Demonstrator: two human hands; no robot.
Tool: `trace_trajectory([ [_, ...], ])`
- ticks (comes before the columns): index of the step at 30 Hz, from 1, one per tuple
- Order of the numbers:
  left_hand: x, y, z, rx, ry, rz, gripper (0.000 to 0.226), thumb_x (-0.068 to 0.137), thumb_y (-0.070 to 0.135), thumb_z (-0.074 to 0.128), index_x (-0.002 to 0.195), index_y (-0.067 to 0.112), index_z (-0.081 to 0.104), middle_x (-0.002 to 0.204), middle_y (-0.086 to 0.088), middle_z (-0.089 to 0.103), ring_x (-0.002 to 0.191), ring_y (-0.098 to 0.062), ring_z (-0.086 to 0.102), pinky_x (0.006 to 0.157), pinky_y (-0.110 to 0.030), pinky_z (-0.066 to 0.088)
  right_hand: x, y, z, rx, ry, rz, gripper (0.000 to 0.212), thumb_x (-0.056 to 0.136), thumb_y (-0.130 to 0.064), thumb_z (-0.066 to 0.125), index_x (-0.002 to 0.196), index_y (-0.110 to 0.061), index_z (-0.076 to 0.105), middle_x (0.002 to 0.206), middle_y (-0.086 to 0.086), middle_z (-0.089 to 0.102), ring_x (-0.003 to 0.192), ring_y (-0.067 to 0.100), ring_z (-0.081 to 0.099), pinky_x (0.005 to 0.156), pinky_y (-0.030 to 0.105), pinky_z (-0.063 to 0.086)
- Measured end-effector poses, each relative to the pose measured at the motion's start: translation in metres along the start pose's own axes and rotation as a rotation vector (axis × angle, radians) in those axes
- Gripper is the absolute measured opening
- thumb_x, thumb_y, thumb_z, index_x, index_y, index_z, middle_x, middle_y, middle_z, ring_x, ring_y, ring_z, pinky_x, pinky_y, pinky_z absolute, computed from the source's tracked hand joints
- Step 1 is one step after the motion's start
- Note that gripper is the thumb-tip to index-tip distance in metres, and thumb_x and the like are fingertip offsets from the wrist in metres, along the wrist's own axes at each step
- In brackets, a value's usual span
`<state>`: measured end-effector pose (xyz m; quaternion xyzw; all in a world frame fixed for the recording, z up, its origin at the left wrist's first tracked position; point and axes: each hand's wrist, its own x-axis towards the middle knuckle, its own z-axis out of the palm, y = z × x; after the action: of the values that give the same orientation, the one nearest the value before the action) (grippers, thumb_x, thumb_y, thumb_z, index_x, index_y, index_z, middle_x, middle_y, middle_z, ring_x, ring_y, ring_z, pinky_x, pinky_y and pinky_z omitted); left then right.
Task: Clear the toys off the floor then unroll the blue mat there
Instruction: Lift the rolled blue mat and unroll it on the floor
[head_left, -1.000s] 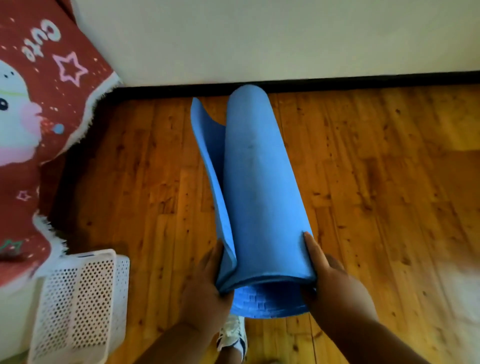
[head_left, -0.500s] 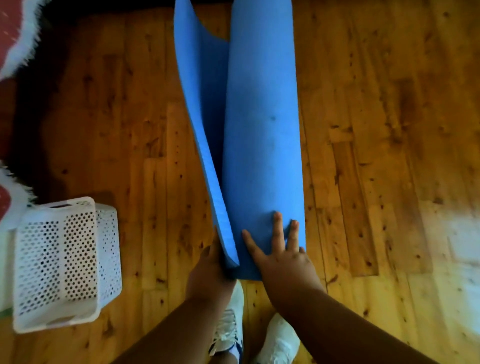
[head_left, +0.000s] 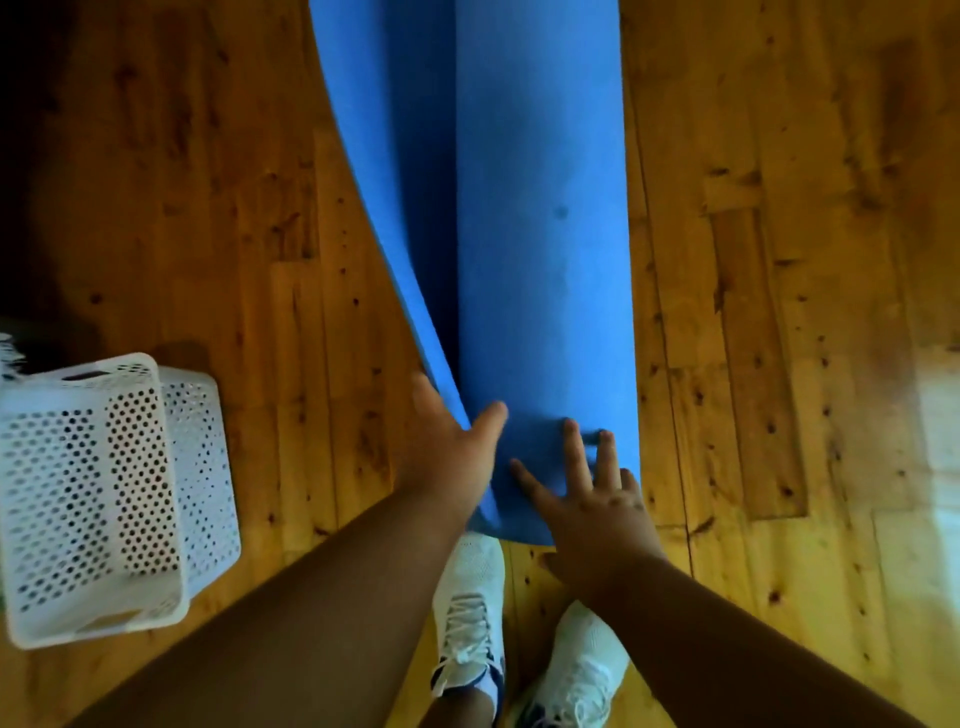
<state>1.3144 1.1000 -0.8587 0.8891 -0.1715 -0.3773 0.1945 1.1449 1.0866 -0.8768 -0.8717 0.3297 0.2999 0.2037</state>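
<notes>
The blue mat (head_left: 540, 249) lies rolled on the wooden floor, running from my feet up past the top edge of the view. Its loose outer flap stands up along the left side of the roll. My left hand (head_left: 452, 457) pinches the near corner of that flap, thumb on the inner face. My right hand (head_left: 597, 499) rests flat on top of the roll's near end, fingers spread apart. No toys are visible on the floor.
A white perforated plastic basket (head_left: 93, 499) stands on the floor at the left, near my left arm. My two white sneakers (head_left: 467, 603) are just below the mat's near end. Bare wooden floor (head_left: 779, 312) stretches to the right of the roll.
The mat went from held up in both hands to lying on the floor. My right hand moved from the roll's side to flat on top; the view tilted further down.
</notes>
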Motion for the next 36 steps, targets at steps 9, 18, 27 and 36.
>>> trace_trajectory([
  [9, 0.032, 0.003, -0.035, 0.201, 0.191, -0.07, 0.094, 0.069, 0.007, 0.076, 0.149, 0.01, 0.026, 0.15, -0.021, 0.036, 0.134, -0.037, 0.039, 0.111, -0.041, 0.03, 0.06, 0.032, -0.105, -0.22, -0.095, -0.363, 0.047, 0.096, -0.026, 0.037, 0.142, -0.03, 0.033, 0.161, 0.02, -0.004, 0.141, 0.051, -0.015, 0.113, 0.058, 0.007],
  [18, 0.02, 0.013, -0.074, 0.463, -0.073, -0.297, 0.105, 0.083, 0.047, 0.065, 0.153, 0.033, -0.013, 0.155, -0.02, 0.023, 0.131, -0.043, 0.038, 0.106, -0.049, 0.038, 0.118, 0.05, -0.177, -0.497, -0.095, -0.599, 0.051, 0.091, -0.028, 0.044, 0.141, -0.023, 0.038, 0.143, 0.017, 0.036, 0.132, 0.037, 0.028, 0.107, 0.049, 0.024],
  [27, 0.052, 0.062, -0.004, 0.355, 0.116, -0.682, 0.096, 0.068, 0.064, 0.071, 0.147, 0.031, 0.029, 0.158, -0.03, -0.008, 0.144, -0.05, 0.0, 0.113, -0.053, 0.024, 0.19, 0.076, -0.192, -0.598, -0.265, -0.823, 0.092, 0.073, -0.048, 0.072, 0.149, -0.035, 0.022, 0.162, 0.014, 0.003, 0.147, 0.035, -0.007, 0.116, 0.05, -0.004],
  [36, 0.041, 0.078, 0.076, 0.138, 0.411, -0.618, 0.077, 0.081, 0.061, 0.056, 0.148, 0.03, 0.034, 0.162, -0.02, -0.014, 0.148, -0.04, -0.009, 0.109, -0.058, 0.028, 0.23, 0.071, -0.2, -0.76, -0.287, -1.016, 0.108, 0.063, -0.072, 0.065, 0.15, -0.034, 0.016, 0.162, 0.008, 0.009, 0.148, 0.026, -0.002, 0.116, 0.058, -0.006],
])
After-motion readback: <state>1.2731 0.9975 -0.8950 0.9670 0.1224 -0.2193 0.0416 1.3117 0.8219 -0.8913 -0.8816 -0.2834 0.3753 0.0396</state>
